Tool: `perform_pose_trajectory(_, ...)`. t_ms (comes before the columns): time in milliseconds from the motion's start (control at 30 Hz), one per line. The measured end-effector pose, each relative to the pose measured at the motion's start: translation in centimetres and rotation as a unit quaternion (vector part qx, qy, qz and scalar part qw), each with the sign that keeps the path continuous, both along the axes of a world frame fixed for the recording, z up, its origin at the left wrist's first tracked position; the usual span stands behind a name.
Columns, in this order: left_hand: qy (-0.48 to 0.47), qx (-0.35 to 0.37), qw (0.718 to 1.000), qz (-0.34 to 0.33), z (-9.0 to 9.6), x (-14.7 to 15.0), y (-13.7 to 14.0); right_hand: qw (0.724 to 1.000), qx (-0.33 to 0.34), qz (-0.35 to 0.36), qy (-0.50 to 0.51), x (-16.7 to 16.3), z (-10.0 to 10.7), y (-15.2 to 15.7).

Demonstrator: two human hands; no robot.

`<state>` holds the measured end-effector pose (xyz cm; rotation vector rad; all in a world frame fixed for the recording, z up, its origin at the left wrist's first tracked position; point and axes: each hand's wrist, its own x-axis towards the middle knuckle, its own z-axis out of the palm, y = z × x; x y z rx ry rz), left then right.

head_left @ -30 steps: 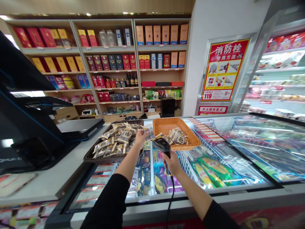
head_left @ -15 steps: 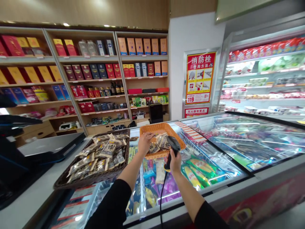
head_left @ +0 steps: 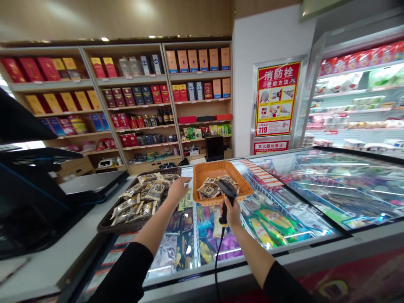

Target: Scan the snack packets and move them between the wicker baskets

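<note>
Mid-frame, orange basket (head_left: 217, 169) open from above at back, scanner (head_left: 226, 187) blocking front; left hand (head_left: 177, 190) obstructs right side of dark basket (head_left: 121, 227).

Right hand (head_left: 232, 213) grips scanner (head_left: 227, 188) (black, corded).

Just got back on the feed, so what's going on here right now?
A person's right hand grips a black handheld scanner, its head over the near side of an orange basket that holds a few small packets. The left hand is at the right side of a dark basket piled with similar packets; whether its fingers hold anything is hard to tell. The orange basket sits on a glass-topped freezer.
</note>
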<state>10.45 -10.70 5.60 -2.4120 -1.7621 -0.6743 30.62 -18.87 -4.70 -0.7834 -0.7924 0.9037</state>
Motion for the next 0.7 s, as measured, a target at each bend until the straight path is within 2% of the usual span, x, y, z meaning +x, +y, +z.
perform_pose_trajectory(100,0.032,0.019,0.988,0.148,0.3,-4.8,-1.6,0.999,0.008,0.048,-0.022,-1.6,0.7,-0.5)
perform_pose_trajectory(167,0.045,0.006,0.979,0.201,-0.4,-7.2,-2.2,0.994,0.011,0.096,-0.05,-2.7,1.0,-0.6)
perform_pose_trajectory(267,0.018,-0.012,0.979,0.205,-1.7,-8.9,-2.5,0.985,0.001,0.157,-0.074,-3.8,0.5,-0.4)
perform_pose_trajectory(333,-0.031,0.005,0.98,0.195,-2.1,-9.3,-2.5,0.986,-0.013,0.16,-0.05,-3.8,-0.1,-0.1)
perform_pose_trajectory(467,-0.212,0.068,0.96,0.167,-1.5,-8.3,-2.1,0.989,-0.02,0.144,0.003,-3.0,-1.3,0.0)
perform_pose_trajectory(533,-0.354,0.063,0.924,0.13,-1.0,-6.9,-1.4,0.989,-0.02,0.144,0.006,-2.8,-1.4,0.0)
perform_pose_trajectory(567,-0.434,0.042,0.893,0.111,-0.8,-6.0,-0.8,0.989,-0.021,0.144,0.007,-2.7,-1.4,-0.1)
perform_pose_trajectory(633,-0.577,-0.021,0.811,0.093,-0.6,-4.1,0.4,0.99,-0.025,0.14,0.011,-2.7,-1.4,-0.2)
perform_pose_trajectory(700,-0.663,-0.079,0.74,0.084,-0.7,-2.4,1.5,0.991,-0.029,0.133,0.015,-2.7,-1.3,-0.2)
